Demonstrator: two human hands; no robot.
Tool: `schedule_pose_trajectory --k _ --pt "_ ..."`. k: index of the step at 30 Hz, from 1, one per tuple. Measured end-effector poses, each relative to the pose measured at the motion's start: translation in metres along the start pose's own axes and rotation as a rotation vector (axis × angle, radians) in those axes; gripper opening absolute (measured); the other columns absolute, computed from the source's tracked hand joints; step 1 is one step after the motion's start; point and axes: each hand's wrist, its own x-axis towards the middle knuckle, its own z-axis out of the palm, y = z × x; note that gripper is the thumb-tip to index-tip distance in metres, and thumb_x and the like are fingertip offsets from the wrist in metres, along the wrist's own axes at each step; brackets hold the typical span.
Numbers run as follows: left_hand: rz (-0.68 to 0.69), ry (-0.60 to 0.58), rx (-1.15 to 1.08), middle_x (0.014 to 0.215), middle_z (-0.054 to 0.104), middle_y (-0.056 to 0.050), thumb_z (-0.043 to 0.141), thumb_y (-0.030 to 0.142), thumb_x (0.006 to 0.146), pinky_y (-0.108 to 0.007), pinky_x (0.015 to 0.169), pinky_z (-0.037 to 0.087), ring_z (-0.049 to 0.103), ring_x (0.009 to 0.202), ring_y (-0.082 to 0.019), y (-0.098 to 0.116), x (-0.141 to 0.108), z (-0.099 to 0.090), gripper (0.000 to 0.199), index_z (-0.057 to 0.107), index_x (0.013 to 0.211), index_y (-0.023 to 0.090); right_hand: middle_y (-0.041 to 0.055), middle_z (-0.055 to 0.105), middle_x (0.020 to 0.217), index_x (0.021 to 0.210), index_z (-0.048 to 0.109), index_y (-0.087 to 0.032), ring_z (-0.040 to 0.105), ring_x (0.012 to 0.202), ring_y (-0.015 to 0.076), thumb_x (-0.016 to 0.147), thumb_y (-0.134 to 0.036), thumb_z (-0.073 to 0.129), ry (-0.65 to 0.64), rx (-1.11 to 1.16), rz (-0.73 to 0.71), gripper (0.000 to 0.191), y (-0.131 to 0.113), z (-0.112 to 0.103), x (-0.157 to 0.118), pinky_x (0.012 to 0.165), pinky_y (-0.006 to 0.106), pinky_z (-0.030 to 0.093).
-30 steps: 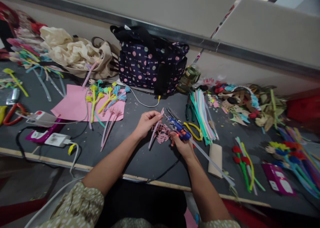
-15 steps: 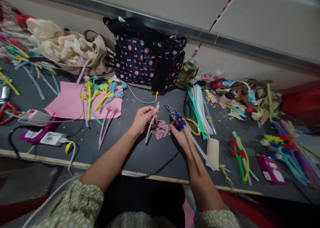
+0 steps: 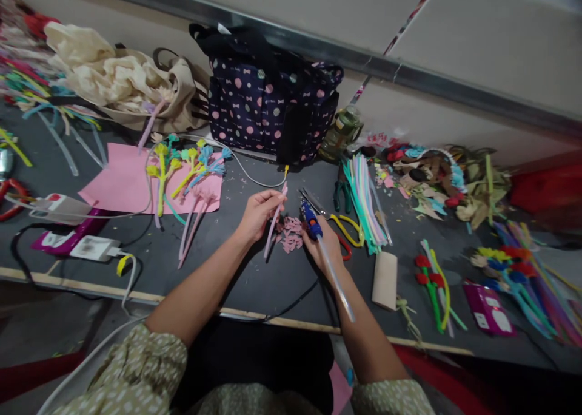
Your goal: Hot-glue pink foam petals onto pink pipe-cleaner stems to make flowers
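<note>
Between the front and rear edges of the tabletop (image 3: 254,284), pinching a pink stem (image 3: 272,231) near its upper tip with the left hand (image 3: 259,216); probably handling as light, soft and bendable, so calling for gripping close to that tip; closing the right hand (image 3: 331,246) around a blue glue gun (image 3: 311,219), aiming toward the rear edge.

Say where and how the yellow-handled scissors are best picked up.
Probably by the yellow handle, from above and the right: it lies exposed, the blades point away to the left, and the right hand with the glue gun crowds the other side.
</note>
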Motion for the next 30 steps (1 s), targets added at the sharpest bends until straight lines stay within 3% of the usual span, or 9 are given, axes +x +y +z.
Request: schedule_pose_trajectory --k 7,13,22,30 --pt "0.0 -0.012 0.011 0.058 0.057 0.003 0.074 0.037 0.07 -0.017 0.041 0.036 0.046 0.041 -0.004 0.0 0.0 -0.001 0.025 0.065 0.077 0.014 0.0057 0.062 0.082 0.093 0.051 -0.022 0.06 0.074 0.022 0.082 -0.037 0.053 0.007 -0.106 -0.021 0.019 0.005 0.015 0.002 0.062 0.027 0.041" --pt "-0.001 -0.023 0.014 0.058 0.057 0.003 0.073 0.036 0.072 -0.016 0.041 0.036 0.046 0.041 -0.004 -0.002 0.001 -0.003 0.024 0.065 0.078 0.015 0.003 0.061 0.078 0.091 0.05 -0.023 0.059 0.072 0.021 0.083 -0.037 0.052 -0.029 -0.096 0.016 0.016 0.006 0.015 0.002 0.06 0.026 0.038" --pt "-0.046 -0.073 0.042 0.059 0.059 0.001 0.072 0.036 0.073 -0.016 0.042 0.037 0.047 0.041 -0.004 -0.002 0.0 -0.001 0.024 0.066 0.078 0.014 0.0029 0.066 0.081 0.089 0.057 -0.021 0.061 0.073 0.0208 0.078 -0.037 0.06 0.018 0.208 0.072 0.02 0.007 0.005 0.003 0.069 0.032 0.046" --pt "-0.241 -0.174 0.103 0.054 0.058 0.002 0.074 0.034 0.069 -0.017 0.037 0.033 0.046 0.037 -0.006 -0.003 -0.001 -0.001 0.023 0.065 0.074 0.014 -0.0004 0.062 0.074 0.081 0.063 -0.018 0.054 0.06 0.0119 0.072 -0.039 0.07 0.155 0.679 0.204 0.024 0.005 -0.002 0.005 0.061 0.026 0.046"
